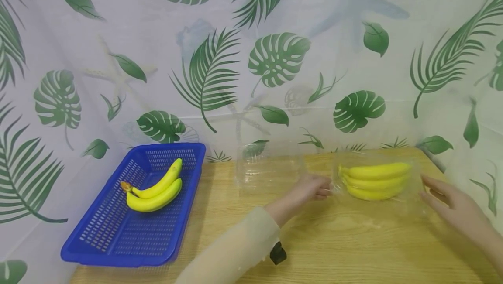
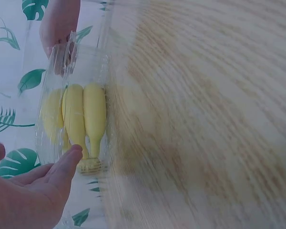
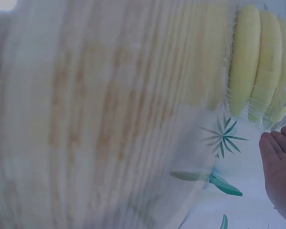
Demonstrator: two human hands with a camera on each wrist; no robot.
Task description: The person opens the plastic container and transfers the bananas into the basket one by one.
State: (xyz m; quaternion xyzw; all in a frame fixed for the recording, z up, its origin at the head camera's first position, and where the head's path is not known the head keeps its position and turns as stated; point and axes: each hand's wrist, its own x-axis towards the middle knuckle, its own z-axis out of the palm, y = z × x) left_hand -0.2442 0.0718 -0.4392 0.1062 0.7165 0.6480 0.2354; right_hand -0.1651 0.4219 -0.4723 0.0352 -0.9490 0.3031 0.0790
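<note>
A clear plastic box [image 1: 414, 196] with a bunch of yellow bananas [image 1: 375, 181] inside stands at the right of the table. My left hand [image 1: 308, 190] is at the box's left end; in the left wrist view its fingers [image 2: 62, 171] reach out straight along that end. At the opposite end is my right hand [image 1: 456, 205], fingers extended and the thumb apart. The right wrist view shows the right hand [image 3: 281, 171] close by the box's end, its fingers together. Whether the right fingertips touch the plastic, I cannot tell.
A blue perforated basket [image 1: 184, 227] at the left holds more bananas [image 1: 157, 194]. Another clear plastic container [image 1: 271, 170] stands at the back of the wooden table [image 1: 334, 253]. Behind hangs a leaf-patterned cloth [image 1: 314, 13]. A small black object [image 1: 278, 253] shows beside my left sleeve.
</note>
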